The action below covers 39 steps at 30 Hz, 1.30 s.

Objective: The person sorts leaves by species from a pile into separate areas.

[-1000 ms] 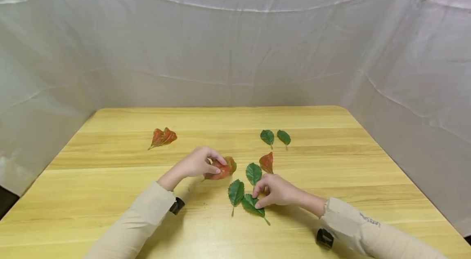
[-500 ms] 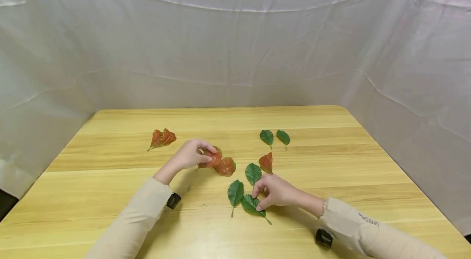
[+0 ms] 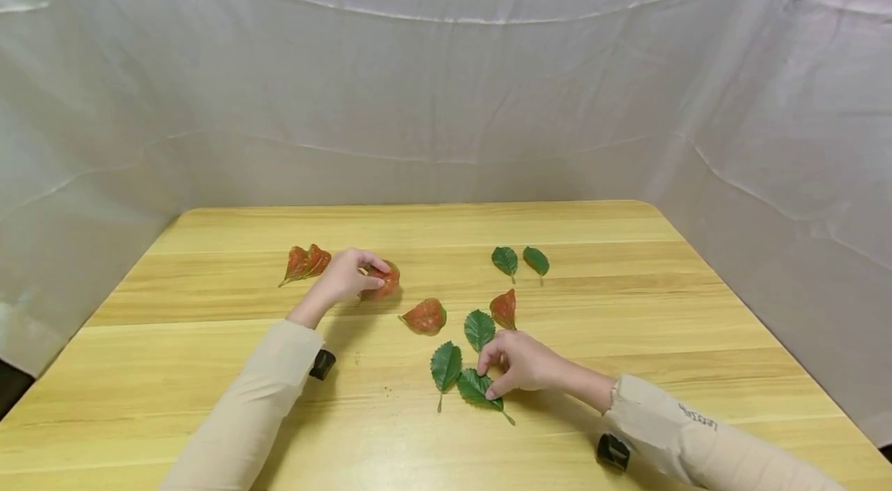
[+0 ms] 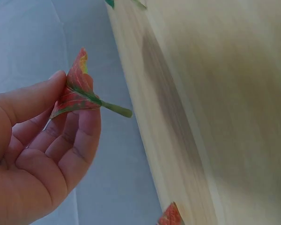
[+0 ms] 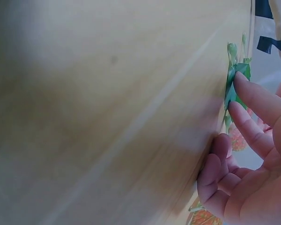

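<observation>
My left hand (image 3: 351, 274) pinches a red leaf (image 4: 77, 93) with green edges and a short stem between thumb and fingers, held above the table at left of centre. Another red leaf (image 3: 425, 317) lies by itself near the middle. My right hand (image 3: 524, 364) rests at the right of centre, thumb and index fingertips apart on a green leaf (image 3: 475, 389) that lies flat; its other fingers curl loosely against the table. Two more green leaves, one left (image 3: 446, 365) and one behind (image 3: 479, 330), lie beside it. A red leaf (image 3: 503, 308) lies just behind the right hand.
At the back left, overlapping red leaves (image 3: 305, 263) lie near the left wrist. Two green leaves, one (image 3: 505, 259) beside the other (image 3: 536, 259), are at the back right. Pale cloth (image 3: 446, 104) hangs around the wooden table (image 3: 209, 398).
My left hand has carried its red leaf back and to the left, away from the other red leaf, which came into full sight. The right hand has stayed almost still.
</observation>
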Available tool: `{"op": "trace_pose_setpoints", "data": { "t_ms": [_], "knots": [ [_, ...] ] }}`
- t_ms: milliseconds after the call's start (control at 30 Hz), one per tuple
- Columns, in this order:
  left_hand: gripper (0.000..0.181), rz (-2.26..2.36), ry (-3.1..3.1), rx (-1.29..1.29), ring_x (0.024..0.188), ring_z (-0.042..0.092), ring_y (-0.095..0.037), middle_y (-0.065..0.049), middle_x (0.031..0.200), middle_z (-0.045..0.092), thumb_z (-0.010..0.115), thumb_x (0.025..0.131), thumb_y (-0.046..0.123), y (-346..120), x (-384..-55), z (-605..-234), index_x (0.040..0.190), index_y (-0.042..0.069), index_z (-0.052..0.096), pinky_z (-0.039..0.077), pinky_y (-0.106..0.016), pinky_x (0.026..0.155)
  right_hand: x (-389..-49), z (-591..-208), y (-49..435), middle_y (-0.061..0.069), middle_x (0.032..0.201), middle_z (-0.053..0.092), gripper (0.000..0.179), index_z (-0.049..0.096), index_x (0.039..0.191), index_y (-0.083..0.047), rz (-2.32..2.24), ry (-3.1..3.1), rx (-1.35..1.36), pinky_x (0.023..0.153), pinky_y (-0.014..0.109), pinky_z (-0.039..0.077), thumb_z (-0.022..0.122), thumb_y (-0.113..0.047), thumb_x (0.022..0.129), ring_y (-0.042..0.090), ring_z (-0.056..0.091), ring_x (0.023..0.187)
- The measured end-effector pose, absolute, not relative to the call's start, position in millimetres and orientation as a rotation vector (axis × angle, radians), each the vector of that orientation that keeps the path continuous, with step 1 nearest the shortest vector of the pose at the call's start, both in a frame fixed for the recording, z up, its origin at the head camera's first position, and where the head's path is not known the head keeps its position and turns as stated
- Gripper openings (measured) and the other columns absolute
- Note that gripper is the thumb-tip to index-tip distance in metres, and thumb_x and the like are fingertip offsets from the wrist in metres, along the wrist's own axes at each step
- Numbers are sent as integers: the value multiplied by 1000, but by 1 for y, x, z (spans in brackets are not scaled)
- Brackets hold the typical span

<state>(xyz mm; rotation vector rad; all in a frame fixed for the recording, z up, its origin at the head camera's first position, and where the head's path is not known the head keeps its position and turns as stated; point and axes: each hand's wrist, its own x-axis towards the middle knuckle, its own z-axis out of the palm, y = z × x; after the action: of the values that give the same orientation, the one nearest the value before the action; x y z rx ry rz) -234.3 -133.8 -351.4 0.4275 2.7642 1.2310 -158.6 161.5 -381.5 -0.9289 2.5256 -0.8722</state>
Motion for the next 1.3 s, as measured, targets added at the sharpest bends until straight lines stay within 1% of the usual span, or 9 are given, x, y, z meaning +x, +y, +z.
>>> {"op": "trace_pose_setpoints", "data": {
  "t_ms": [233,633,767,900,1000,1067,1133,1200,1300],
  "knots": [
    [13,1221,2803,333,81,55,-23,-10,88,63,67,79,4,-143,-246,-358,91,0,67,45,-30,62,-158,-381,162,-3,81,48,20,64,77,-13,-881,2522,-929,60,24,38,79,-12,64,12,43,66],
    [16,1273,2826,209,82,53,-24,-15,94,63,68,78,4,-161,-260,-367,93,-1,67,43,-31,67,-158,-381,162,-3,81,48,20,64,78,-13,-877,2513,-926,61,24,37,79,-12,65,13,42,68],
    [17,1294,2825,195,86,55,-28,-17,96,63,67,79,4,-164,-264,-368,94,-3,66,44,-37,74,-159,-381,162,-4,79,48,19,64,78,-12,-863,2517,-949,61,24,37,78,-13,65,12,41,68],
    [18,1288,2832,199,95,54,-34,-19,101,61,65,80,3,-167,-266,-368,96,-5,65,41,-44,84,-159,-381,163,-4,75,46,17,64,79,-12,-861,2513,-984,61,23,37,77,-16,68,12,40,68],
    [20,1283,2832,192,98,52,-36,-21,105,60,64,81,1,-169,-268,-368,99,-6,64,40,-46,87,-159,-381,163,-4,74,46,17,64,79,-11,-864,2511,-1015,61,22,37,76,-20,70,11,39,68],
    [22,1277,2836,183,98,53,-35,-22,106,59,62,81,0,-170,-269,-368,102,-7,63,41,-44,86,-159,-381,163,-5,73,46,17,65,79,-12,-867,2512,-1029,60,21,37,76,-22,71,10,39,68],
    [24,1289,2825,161,91,55,-33,-24,107,58,61,82,-2,-172,-271,-368,105,-8,61,45,-41,80,-159,-381,163,-5,73,46,18,64,78,-12,-868,2512,-1034,60,21,37,76,-24,71,10,39,68],
    [27,1305,2808,129,82,57,-30,-25,108,57,59,82,-4,-173,-273,-369,108,-9,60,48,-37,71,-159,-381,163,-4,73,46,18,64,78,-12,-866,2512,-1033,60,21,36,76,-24,71,10,39,67],
    [30,1315,2787,97,65,55,-24,-27,110,55,55,83,-7,-174,-276,-369,113,-9,57,48,-32,58,-159,-380,162,-5,73,46,19,64,78,-12,-855,2515,-1025,60,22,36,76,-24,70,11,39,68]
  ]
}}
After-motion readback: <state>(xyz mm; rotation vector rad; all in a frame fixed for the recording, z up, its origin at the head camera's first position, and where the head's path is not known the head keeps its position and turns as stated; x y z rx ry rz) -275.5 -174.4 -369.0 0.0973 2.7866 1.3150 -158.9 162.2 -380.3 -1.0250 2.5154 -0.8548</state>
